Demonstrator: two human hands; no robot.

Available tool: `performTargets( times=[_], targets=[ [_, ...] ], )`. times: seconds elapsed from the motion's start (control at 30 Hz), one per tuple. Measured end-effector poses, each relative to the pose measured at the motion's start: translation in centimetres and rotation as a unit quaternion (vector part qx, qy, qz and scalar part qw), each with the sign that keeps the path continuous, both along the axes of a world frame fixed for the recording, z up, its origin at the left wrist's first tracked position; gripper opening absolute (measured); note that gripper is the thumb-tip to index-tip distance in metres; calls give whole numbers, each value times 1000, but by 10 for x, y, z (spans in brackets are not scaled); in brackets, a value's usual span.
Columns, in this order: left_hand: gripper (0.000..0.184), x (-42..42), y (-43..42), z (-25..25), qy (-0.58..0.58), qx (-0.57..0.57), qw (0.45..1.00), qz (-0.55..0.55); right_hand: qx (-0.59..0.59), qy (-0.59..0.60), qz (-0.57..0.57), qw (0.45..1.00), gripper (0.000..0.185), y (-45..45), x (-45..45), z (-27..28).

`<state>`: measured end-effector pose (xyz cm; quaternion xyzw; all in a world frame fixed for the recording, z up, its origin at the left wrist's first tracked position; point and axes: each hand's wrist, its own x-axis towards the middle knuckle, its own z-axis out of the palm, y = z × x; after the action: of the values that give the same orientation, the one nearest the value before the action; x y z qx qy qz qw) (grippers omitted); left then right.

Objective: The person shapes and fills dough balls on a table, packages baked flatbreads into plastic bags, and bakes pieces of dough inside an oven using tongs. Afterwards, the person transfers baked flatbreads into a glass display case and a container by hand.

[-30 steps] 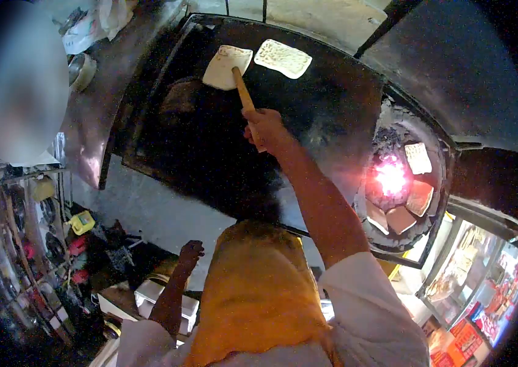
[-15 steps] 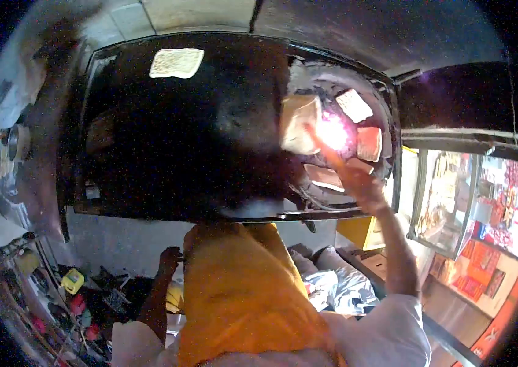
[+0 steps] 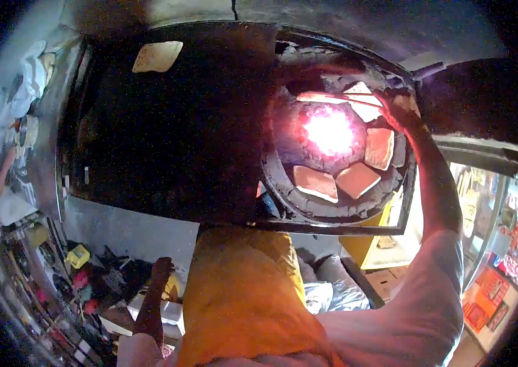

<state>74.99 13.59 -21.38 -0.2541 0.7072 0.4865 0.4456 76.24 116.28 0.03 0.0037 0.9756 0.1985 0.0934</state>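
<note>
My right hand (image 3: 397, 110) is closed around metal tongs (image 3: 357, 101), reaching across the far right side of a round oven opening (image 3: 283, 177). At the tongs' far end shows a narrow, glowing pale strip (image 3: 317, 96); I cannot tell if it is a flatbread seen edge-on. Square flatbreads sit around the inner wall: one behind the tongs (image 3: 364, 110), one at the right (image 3: 379, 148), and two nearer me (image 3: 358, 180) (image 3: 315, 183). Low beside my apron hangs my left hand (image 3: 162, 267), dark, its fingers unclear.
Bright fire (image 3: 330, 133) glows inside the oven. Another flatbread (image 3: 158, 56) lies at the back of the dark flat top (image 3: 167, 134). A yellow container (image 3: 77, 255) stands among clutter at lower left. Shelves with packets (image 3: 485, 306) are at right.
My right hand has moved up and away from me along the oven's right side. The large flatbread near the tongs no longer shows face-on. The view has shifted, exposing more of the oven.
</note>
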Motion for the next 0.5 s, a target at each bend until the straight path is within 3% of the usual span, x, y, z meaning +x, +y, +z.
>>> performTargets(
  times=[0.03,0.07,0.1,0.13,0.27,0.33,0.37,0.4,0.43,0.47,0.5],
  targets=[
    [31,10,-13,-5,-39,57,994,87,-5,1,6,1000,58,4,-7,-6],
    [31,19,2,9,-37,52,994,94,3,-27,-9,1000,58,7,-15,-11],
    [31,29,25,32,13,-57,998,9,13,-54,-24,998,58,10,-23,-16],
    [32,32,47,50,61,-165,981,-77,-21,5,45,999,59,29,-21,-34],
    [30,54,32,41,15,-124,990,-67,-81,-33,-1,996,62,61,-37,-60],
    [29,66,18,30,45,139,983,109,-47,-1,5,999,62,63,-46,-59],
    [29,67,2,9,45,140,983,107,-9,48,28,998,62,61,-50,-56],
    [30,62,-17,-18,-64,262,942,197,13,72,37,997,62,57,-50,-48],
    [31,53,-25,-32,-174,374,867,278,36,96,44,994,62,53,-49,-40],
    [31,45,-19,-32,-178,379,866,272,25,87,-22,996,62,41,-51,-21],
    [30,41,-13,-32,-85,238,956,148,-30,95,-91,991,61,22,-50,-4]
  ],
)
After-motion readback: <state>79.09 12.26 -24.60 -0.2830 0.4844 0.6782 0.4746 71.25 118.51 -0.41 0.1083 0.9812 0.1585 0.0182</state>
